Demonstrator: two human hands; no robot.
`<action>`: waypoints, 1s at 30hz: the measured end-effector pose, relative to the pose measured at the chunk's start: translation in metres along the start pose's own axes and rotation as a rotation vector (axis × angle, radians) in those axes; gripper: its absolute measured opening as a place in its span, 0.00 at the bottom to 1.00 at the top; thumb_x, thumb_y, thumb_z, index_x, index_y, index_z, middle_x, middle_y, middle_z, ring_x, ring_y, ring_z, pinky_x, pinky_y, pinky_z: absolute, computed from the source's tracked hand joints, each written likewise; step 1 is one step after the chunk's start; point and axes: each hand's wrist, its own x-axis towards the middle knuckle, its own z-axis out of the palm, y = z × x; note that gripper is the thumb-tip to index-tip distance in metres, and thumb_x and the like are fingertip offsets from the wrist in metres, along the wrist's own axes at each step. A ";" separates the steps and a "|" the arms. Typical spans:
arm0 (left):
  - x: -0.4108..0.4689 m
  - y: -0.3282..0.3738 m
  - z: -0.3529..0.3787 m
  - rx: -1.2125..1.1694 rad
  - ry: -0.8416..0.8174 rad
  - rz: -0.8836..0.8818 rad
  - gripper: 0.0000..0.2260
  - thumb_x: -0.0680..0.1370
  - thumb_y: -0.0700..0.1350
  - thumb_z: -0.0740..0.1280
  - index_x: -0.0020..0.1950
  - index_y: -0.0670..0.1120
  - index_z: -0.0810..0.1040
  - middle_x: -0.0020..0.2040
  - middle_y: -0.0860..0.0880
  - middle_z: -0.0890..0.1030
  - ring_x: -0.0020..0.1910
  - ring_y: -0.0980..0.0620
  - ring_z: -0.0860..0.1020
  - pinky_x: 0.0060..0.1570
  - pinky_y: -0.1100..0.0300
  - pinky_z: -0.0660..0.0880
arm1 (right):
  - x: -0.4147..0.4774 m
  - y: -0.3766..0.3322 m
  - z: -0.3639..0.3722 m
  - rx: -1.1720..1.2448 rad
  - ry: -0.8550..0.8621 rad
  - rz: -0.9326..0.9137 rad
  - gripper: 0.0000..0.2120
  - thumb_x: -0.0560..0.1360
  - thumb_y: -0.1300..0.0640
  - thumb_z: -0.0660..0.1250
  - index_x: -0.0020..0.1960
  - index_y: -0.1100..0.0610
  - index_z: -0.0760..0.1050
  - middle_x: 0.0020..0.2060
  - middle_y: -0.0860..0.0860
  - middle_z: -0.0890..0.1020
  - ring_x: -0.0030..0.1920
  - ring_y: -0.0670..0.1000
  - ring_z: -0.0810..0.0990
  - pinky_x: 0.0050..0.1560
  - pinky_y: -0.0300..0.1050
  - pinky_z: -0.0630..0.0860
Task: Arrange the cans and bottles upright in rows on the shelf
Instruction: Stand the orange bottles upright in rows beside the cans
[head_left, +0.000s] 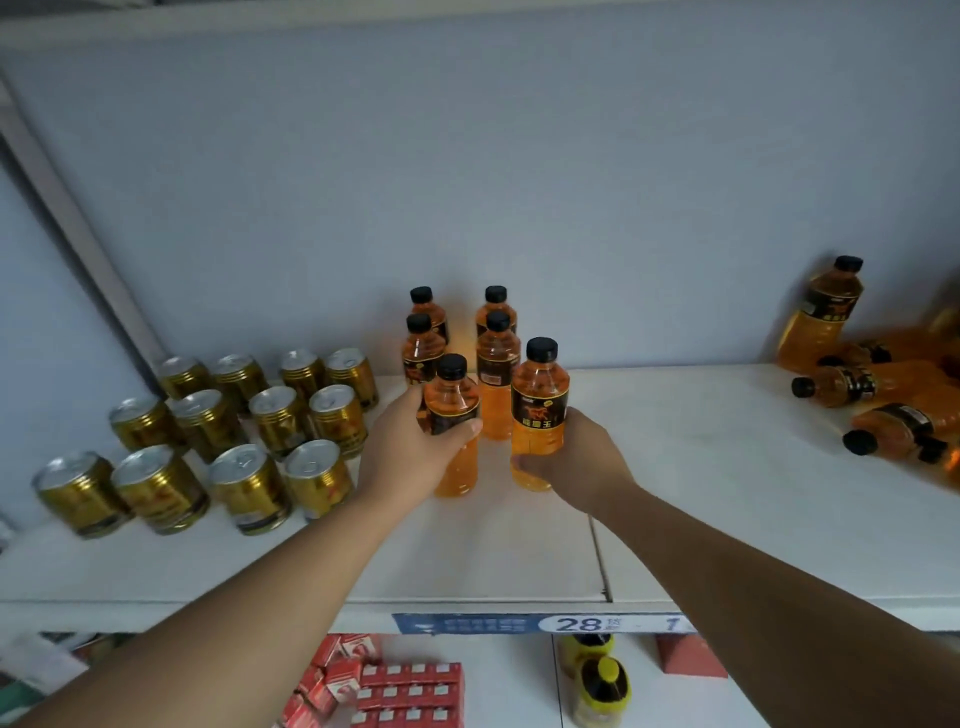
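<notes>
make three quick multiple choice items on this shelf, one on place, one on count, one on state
1. Where do the gold metal cans stand relative to the upright orange plastic bottles with black caps?
A. to the left
B. to the right
C. behind them

2. How many gold cans are there?
A. 8
B. 12
C. 16

3. How are the orange bottles at the right end of the white shelf?
A. upright in rows
B. mostly on their sides
C. packed in a box

Answers: 1 A, the cans sit left of the bottle group; 2 B, three rows of four; 3 B, several lie flat in a heap.
</notes>
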 end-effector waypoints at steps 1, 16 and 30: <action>0.000 -0.005 -0.004 -0.002 0.001 -0.001 0.18 0.72 0.58 0.76 0.60 0.56 0.80 0.55 0.58 0.84 0.56 0.56 0.81 0.54 0.57 0.77 | 0.000 -0.004 0.007 -0.002 0.002 0.007 0.25 0.65 0.45 0.78 0.58 0.48 0.75 0.48 0.46 0.82 0.47 0.50 0.81 0.49 0.49 0.81; 0.003 -0.033 -0.007 0.019 0.011 0.007 0.25 0.75 0.61 0.72 0.70 0.55 0.74 0.63 0.57 0.81 0.63 0.54 0.78 0.59 0.56 0.77 | 0.008 -0.018 0.041 -0.070 -0.037 0.102 0.25 0.71 0.46 0.76 0.63 0.50 0.70 0.49 0.46 0.79 0.47 0.49 0.79 0.44 0.43 0.77; 0.014 -0.038 -0.003 0.009 0.010 -0.026 0.28 0.74 0.61 0.73 0.72 0.57 0.71 0.65 0.58 0.79 0.65 0.56 0.76 0.61 0.57 0.76 | 0.007 -0.020 0.041 -0.043 -0.072 0.086 0.27 0.72 0.48 0.76 0.66 0.50 0.69 0.50 0.45 0.77 0.47 0.49 0.78 0.43 0.40 0.74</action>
